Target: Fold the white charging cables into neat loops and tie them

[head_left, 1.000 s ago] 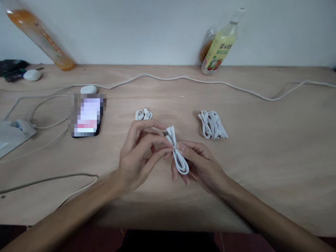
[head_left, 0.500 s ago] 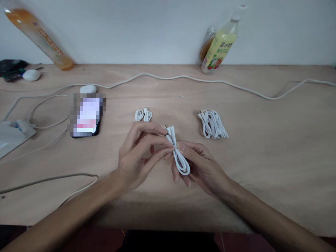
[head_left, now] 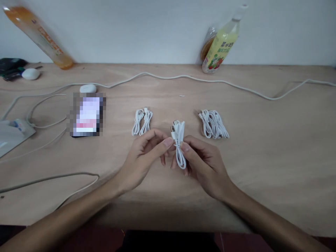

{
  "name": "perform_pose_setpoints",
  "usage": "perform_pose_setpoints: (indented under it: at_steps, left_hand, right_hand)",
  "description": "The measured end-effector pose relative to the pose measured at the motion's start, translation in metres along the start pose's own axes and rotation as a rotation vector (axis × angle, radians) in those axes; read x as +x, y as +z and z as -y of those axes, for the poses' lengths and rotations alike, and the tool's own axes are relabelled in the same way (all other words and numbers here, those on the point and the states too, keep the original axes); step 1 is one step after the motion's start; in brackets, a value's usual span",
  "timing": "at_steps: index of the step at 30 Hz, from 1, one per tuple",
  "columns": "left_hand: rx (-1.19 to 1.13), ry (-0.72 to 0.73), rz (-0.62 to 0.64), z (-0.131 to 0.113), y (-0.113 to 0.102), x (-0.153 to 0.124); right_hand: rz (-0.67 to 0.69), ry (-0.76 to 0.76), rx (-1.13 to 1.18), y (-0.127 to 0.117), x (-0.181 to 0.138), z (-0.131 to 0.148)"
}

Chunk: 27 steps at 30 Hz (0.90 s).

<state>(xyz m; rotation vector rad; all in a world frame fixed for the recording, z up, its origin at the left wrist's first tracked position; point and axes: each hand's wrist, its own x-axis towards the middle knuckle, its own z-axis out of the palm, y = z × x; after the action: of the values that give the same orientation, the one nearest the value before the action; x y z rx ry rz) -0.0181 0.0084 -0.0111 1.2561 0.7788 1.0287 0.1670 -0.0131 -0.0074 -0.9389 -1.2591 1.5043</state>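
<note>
A short white USB cable (head_left: 179, 141), folded into a small bundle, is held upright just above the wooden table (head_left: 275, 147). My left hand (head_left: 143, 159) pinches its middle from the left with thumb and forefinger. My right hand (head_left: 204, 162) pinches it from the right, fingers curled behind the lower loop. A tied white cable bundle (head_left: 142, 121) lies on the table just beyond my left hand. A pile of several white cables (head_left: 213, 124) lies beyond my right hand.
A phone (head_left: 87, 116) lies at left, with a white earbud case (head_left: 88, 88) behind it. A long white cord (head_left: 199, 81) runs across the back of the table. Drink bottles stand at the back left (head_left: 42, 36) and back right (head_left: 220, 43). More cords loop at left (head_left: 47, 180).
Both hands drew closer together and turned the cable bundle more upright. My left fingers dropped lower, uncovering the tied bundle lying behind them.
</note>
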Motion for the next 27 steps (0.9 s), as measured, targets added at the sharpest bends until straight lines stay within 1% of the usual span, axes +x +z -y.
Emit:
perform_pose_setpoints:
  at_steps: [3,6,8,10,11,15,20,24,27]
  left_hand:
    - [-0.103,-0.03,0.007,0.004,0.001,0.001]
    - [-0.159,-0.066,0.001,0.004,0.002,0.001]
    - [-0.155,-0.095,-0.035,0.0,0.002,0.0]
    - [-0.117,-0.148,-0.102,-0.004,0.003,-0.001]
    - [-0.108,-0.161,-0.108,-0.007,0.003,-0.001]
    - [-0.134,-0.244,-0.07,-0.011,0.004,0.0]
    - [-0.207,-0.297,-0.076,-0.011,0.005,0.0]
    - [-0.237,-0.309,-0.072,-0.011,0.004,0.0]
    - [-0.252,-0.323,-0.082,-0.01,0.003,-0.002]
  right_hand:
    - [-0.026,-0.043,-0.081,0.001,-0.001,-0.001]
    - [-0.064,-0.072,-0.187,-0.001,-0.002,-0.003]
    - [-0.093,-0.111,-0.286,-0.003,-0.003,-0.005]
    - [-0.107,-0.16,-0.393,-0.005,-0.003,-0.006]
    - [-0.109,-0.186,-0.444,-0.005,-0.003,-0.007]
    - [-0.105,-0.306,-0.607,-0.008,0.0,-0.008]
    - [-0.093,-0.391,-0.668,-0.01,0.002,-0.011]
    - [-0.084,-0.415,-0.688,-0.012,0.0,-0.012]
    - [-0.081,-0.406,-0.692,-0.012,-0.001,-0.012]
